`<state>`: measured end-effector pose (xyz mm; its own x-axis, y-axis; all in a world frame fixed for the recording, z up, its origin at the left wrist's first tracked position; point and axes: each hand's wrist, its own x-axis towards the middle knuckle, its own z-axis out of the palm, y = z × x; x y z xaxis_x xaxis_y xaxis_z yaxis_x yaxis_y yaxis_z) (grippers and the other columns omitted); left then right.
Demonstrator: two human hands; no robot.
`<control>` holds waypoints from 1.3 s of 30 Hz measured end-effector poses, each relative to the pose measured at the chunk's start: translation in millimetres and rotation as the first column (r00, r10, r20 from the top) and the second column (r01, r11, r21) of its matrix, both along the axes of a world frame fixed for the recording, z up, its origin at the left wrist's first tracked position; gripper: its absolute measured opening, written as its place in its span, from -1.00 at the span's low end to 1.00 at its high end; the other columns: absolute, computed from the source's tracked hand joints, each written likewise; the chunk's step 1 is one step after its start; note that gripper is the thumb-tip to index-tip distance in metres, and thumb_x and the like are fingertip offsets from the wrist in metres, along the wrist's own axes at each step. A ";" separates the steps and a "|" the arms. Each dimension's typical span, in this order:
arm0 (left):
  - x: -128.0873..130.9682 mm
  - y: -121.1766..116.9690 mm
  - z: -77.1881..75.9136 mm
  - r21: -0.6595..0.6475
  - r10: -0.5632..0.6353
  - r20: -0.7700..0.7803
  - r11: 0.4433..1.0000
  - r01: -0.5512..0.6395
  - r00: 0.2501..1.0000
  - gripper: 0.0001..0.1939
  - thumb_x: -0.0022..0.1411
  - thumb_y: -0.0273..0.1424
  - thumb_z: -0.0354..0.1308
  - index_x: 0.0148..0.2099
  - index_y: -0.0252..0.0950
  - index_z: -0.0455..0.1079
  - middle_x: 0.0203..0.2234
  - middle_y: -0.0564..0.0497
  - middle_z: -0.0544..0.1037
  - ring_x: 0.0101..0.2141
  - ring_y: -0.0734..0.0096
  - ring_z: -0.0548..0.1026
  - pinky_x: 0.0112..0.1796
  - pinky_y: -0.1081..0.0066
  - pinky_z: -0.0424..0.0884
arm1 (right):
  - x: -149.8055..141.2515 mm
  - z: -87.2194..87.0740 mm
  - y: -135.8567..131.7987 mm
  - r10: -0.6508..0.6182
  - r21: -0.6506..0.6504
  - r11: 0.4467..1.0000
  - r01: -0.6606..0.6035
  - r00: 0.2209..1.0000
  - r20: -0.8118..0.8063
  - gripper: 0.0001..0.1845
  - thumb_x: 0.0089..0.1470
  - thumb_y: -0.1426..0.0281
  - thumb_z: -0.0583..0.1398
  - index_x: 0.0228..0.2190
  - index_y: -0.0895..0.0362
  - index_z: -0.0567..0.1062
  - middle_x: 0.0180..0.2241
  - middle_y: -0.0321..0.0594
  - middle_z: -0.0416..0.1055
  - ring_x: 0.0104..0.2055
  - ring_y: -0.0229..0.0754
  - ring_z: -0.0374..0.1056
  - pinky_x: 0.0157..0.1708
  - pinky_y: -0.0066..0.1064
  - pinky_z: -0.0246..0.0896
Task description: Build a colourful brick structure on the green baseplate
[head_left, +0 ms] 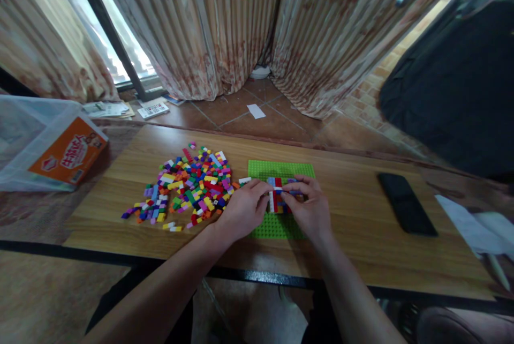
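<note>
A green baseplate (277,230) lies on the wooden table, carrying a small build of toy bricks (275,203) in red, white, blue and yellow. My left hand (248,206) is at the build's left side, thumb and fingers closed in a pinch at a small white toy brick (277,189). From the right, my right hand (311,206) curls over the build, its thumb and forefinger pinched at the same white brick. Both hands' fingers partly cover the build. Left of the plate spreads a large pile of loose toy bricks (203,186) in many colours.
A black phone (406,203) lies on the table (353,226) at the right, with white papers (474,226) beyond it. A clear plastic box (36,140) with an orange label stands at the left. Books (153,110) and a paper slip (256,111) lie on the floor before curtains (209,28).
</note>
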<state>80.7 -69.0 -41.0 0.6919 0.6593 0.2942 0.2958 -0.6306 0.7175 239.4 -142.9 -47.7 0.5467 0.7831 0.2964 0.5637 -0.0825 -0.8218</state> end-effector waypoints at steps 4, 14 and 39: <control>0.2 -1.1 -0.2 0.062 -0.037 0.013 0.997 0.036 0.999 -0.68 0.35 -0.55 -0.04 0.03 -0.26 0.46 -0.18 -0.08 0.53 -0.16 0.33 0.52 -0.12 0.32 0.49 | 5.6 -1.1 0.1 0.017 0.014 1.000 -0.016 0.996 -0.088 -0.90 -0.04 0.31 0.29 -0.42 0.05 0.61 -0.10 -0.10 0.45 -0.01 -0.03 0.39 -0.02 -0.09 0.33; -0.4 -0.7 -7.7 0.243 -0.060 -0.090 0.967 0.081 0.994 -0.57 0.28 -0.63 -0.07 0.09 -0.28 0.44 -0.10 -0.13 0.50 -0.13 0.32 0.52 -0.11 0.29 0.54 | 4.5 -3.0 3.4 -0.011 0.021 1.000 0.014 0.992 -0.122 -0.91 -0.06 0.37 0.25 -0.47 0.06 0.60 -0.12 -0.10 0.43 -0.03 -0.06 0.40 -0.04 -0.15 0.35; -4.2 8.3 -0.6 0.188 0.076 -0.058 0.980 -0.064 0.995 -0.53 0.27 -0.63 -0.07 0.16 -0.25 0.37 -0.17 -0.06 0.55 -0.21 0.35 0.54 -0.18 0.34 0.52 | 2.9 7.5 -10.7 -0.038 0.119 0.993 0.010 0.972 0.233 -0.88 0.11 0.33 0.24 -0.31 0.03 0.60 -0.07 -0.10 0.46 0.01 0.03 0.39 0.05 0.04 0.28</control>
<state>76.5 -60.7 -41.5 0.6677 0.6447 0.3721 0.3858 -0.7272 0.5677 242.4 -153.6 -40.2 0.4694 0.7229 0.5070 0.7408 -0.0099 -0.6716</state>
